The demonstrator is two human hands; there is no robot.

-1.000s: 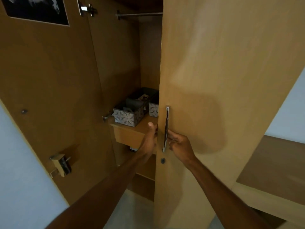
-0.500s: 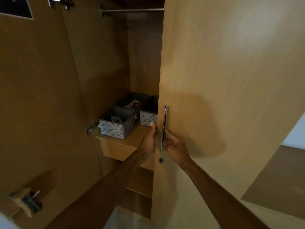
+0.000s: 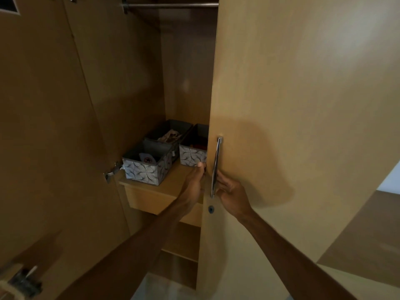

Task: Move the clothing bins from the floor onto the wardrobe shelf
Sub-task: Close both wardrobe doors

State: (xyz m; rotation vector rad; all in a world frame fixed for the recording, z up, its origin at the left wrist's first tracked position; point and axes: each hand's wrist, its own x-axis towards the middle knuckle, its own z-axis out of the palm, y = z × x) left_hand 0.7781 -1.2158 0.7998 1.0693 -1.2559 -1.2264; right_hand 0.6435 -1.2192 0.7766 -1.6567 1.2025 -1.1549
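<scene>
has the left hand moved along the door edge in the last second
No. The left hand still grips the door edge beside the handle, level with its lower half; only the camera shifted.

Both bare arms reach forward, the left hand (image 3: pixel 194 182) with curled fingers and the right hand (image 3: pixel 232 194) close beside it, fingers bent.

Your way into the wardrobe is the gap between the open left door (image 3: pixel 43 126) and the right door (image 3: pixel 303 105), whose edge screens the shelf's right part. Three bins (image 3: pixel 149 165) crowd the shelf (image 3: pixel 173 187); only its front strip is bare (the rail (image 3: pixel 171 5) sits high, with open air beneath it).
</scene>
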